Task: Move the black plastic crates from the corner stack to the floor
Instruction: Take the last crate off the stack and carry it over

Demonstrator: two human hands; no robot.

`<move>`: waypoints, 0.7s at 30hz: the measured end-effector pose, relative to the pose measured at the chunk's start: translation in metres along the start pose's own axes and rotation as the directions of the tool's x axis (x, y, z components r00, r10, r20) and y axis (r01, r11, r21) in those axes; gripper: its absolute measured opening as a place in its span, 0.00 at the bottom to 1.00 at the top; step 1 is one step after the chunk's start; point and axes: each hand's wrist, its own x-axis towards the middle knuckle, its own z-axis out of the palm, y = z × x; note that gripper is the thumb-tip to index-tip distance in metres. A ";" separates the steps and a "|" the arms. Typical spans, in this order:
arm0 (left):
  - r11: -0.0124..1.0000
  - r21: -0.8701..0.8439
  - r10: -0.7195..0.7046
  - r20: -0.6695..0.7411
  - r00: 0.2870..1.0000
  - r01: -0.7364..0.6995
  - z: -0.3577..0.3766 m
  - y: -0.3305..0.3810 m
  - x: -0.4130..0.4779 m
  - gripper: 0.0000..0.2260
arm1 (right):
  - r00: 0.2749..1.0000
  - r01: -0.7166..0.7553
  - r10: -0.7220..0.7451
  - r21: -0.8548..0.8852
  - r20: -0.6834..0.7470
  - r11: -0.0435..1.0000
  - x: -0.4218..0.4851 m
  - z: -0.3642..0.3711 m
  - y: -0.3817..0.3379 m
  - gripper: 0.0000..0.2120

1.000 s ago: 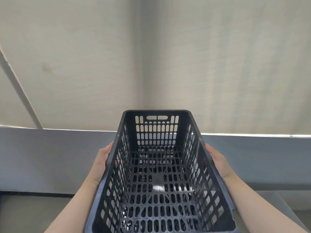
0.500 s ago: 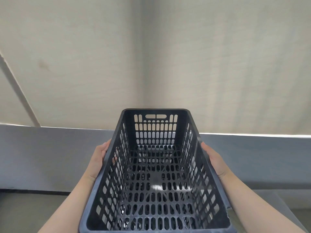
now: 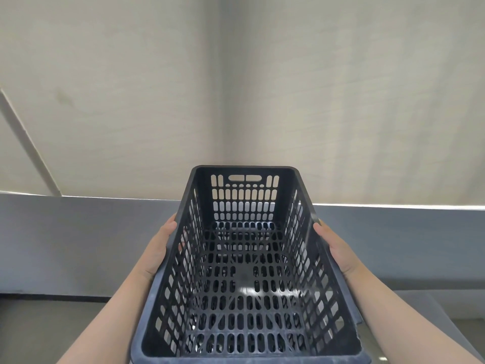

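Observation:
A black plastic crate (image 3: 246, 271) with slotted walls and floor fills the lower middle of the head view, empty and open side up. My left hand (image 3: 157, 248) presses flat against its left long wall. My right hand (image 3: 337, 245) clasps the right long wall just under the rim. The crate hangs in front of me, tipped slightly away, with more dark slotted plastic showing through its floor. The stack below it is hidden by the crate.
Two beige walls meet in a corner (image 3: 223, 101) straight ahead. A grey band (image 3: 78, 237) runs along their base. Grey floor (image 3: 52, 329) shows at the lower left, and a grey ledge (image 3: 420, 303) at the lower right.
The crate has come nearer to me and a little lower, so its near rim now shows at the bottom. Both hands keep the same hold on its sides.

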 end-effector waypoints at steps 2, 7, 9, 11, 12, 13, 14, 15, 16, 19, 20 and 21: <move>0.999 -0.042 0.016 0.012 1.000 -0.015 -0.002 -0.002 0.000 0.22 | 1.000 0.025 -0.026 -0.073 -0.003 0.997 -0.001 -0.002 0.001 0.36; 0.999 0.029 -0.018 -0.047 0.999 0.020 -0.010 0.000 0.004 0.20 | 0.998 -0.019 0.008 -0.163 -0.070 0.986 -0.001 -0.003 -0.001 0.14; 0.993 0.113 -0.024 -0.087 0.996 0.033 -0.014 -0.003 0.005 0.17 | 0.994 -0.052 0.032 -0.200 -0.102 0.978 -0.005 -0.002 -0.005 0.14; 0.989 0.148 -0.006 -0.118 0.993 0.024 -0.009 0.004 0.000 0.16 | 0.992 -0.092 0.071 -0.206 -0.107 0.974 -0.008 0.000 -0.012 0.14; 0.980 0.198 0.016 -0.120 0.993 0.008 -0.007 0.008 -0.002 0.17 | 0.991 -0.104 0.080 -0.230 -0.111 0.968 -0.010 0.001 -0.015 0.16; 0.964 0.267 0.022 -0.117 0.993 0.010 -0.005 0.012 -0.002 0.18 | 0.990 -0.109 0.077 -0.290 -0.118 0.951 -0.009 0.002 -0.017 0.19; 0.946 0.324 0.034 -0.102 0.994 0.000 -0.003 0.018 -0.001 0.19 | 0.989 -0.119 0.076 -0.368 -0.129 0.922 -0.010 0.005 -0.023 0.22; 0.913 0.409 0.041 -0.094 0.995 0.001 -0.004 0.021 0.001 0.22 | 0.988 -0.125 0.069 -0.459 -0.136 0.880 -0.008 0.007 -0.026 0.28; 0.864 0.504 0.039 -0.077 0.996 0.006 -0.001 0.026 0.003 0.25 | 0.990 -0.124 0.062 -0.551 -0.130 0.825 -0.007 0.011 -0.032 0.33; 0.658 0.753 0.015 -0.010 1.000 -0.002 0.005 0.029 0.012 0.32 | 0.996 -0.078 0.079 -0.773 -0.037 0.630 0.001 0.017 -0.037 0.40; 0.598 0.801 0.018 0.012 1.000 -0.020 0.007 0.029 0.014 0.34 | 0.996 -0.057 0.086 -0.825 -0.010 0.562 0.003 0.020 -0.038 0.41; 0.544 0.838 0.025 0.032 0.999 -0.040 0.007 0.027 0.016 0.35 | 0.996 -0.045 0.089 -0.862 0.000 0.505 0.005 0.020 -0.037 0.41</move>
